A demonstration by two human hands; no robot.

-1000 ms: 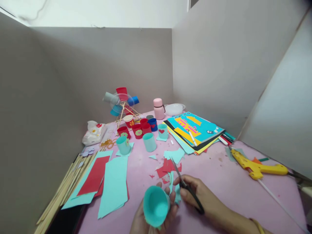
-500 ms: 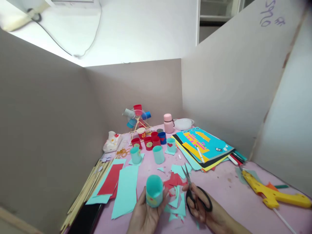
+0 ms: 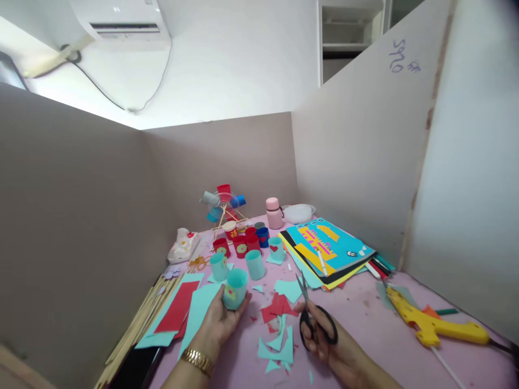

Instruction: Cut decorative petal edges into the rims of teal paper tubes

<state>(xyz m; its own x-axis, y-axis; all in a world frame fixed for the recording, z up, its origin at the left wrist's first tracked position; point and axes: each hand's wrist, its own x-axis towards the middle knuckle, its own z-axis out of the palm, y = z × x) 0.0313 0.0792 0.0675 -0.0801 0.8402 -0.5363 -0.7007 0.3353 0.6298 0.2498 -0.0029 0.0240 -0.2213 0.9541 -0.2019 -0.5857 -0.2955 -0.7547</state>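
My left hand (image 3: 219,323) is closed round a teal paper cup (image 3: 235,288) with a small yellow flower on its side, held upright just above the pink table (image 3: 365,319), close to two other teal cups (image 3: 255,265). My right hand (image 3: 324,339) grips black-handled scissors (image 3: 312,316), blades pointing away from me over red paper scraps (image 3: 278,307) and teal paper scraps (image 3: 279,346).
Red and blue decorated cups (image 3: 243,244) and a stick-built cup wheel (image 3: 223,208) stand at the back. Teal and red paper sheets (image 3: 178,310) and wooden sticks (image 3: 133,335) lie left. A stack of coloured card (image 3: 324,248) and a yellow glue gun (image 3: 433,324) lie right. Partition walls enclose the table.
My left hand carried the teal cup forward and left toward the other teal cups, turning it upright. The scissors hand stayed near the scraps. The camera tilted upward.
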